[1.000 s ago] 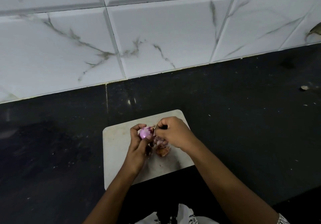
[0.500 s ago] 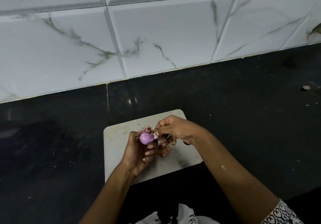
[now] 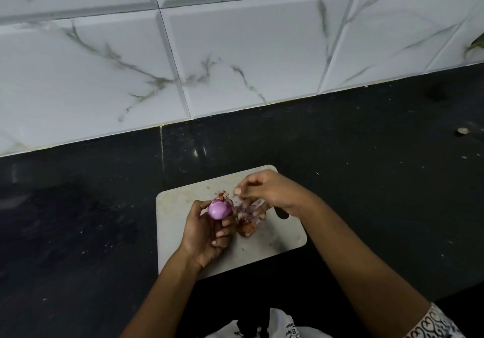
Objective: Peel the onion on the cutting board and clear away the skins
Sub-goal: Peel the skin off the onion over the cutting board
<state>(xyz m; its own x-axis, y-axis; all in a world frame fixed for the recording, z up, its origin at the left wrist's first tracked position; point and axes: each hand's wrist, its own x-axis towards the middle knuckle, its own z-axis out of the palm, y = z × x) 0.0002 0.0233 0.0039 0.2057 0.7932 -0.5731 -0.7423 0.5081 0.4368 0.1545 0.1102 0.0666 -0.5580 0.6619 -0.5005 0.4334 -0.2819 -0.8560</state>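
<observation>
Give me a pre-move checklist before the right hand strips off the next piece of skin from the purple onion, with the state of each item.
1. Small purple onion gripped in the left hand: ok.
2. Right hand pinching a thin strip of skin that trails from the onion: ok.
3. Onion fully peeled: not ok, brown papery bits cling at its top.
4. Loose brown skins lying on the white rectangular cutting board, not on the black counter: ok.
5. Skins cleared away: not ok.
6. Dark object under the right wrist safe from the hand: cannot tell.
</observation>
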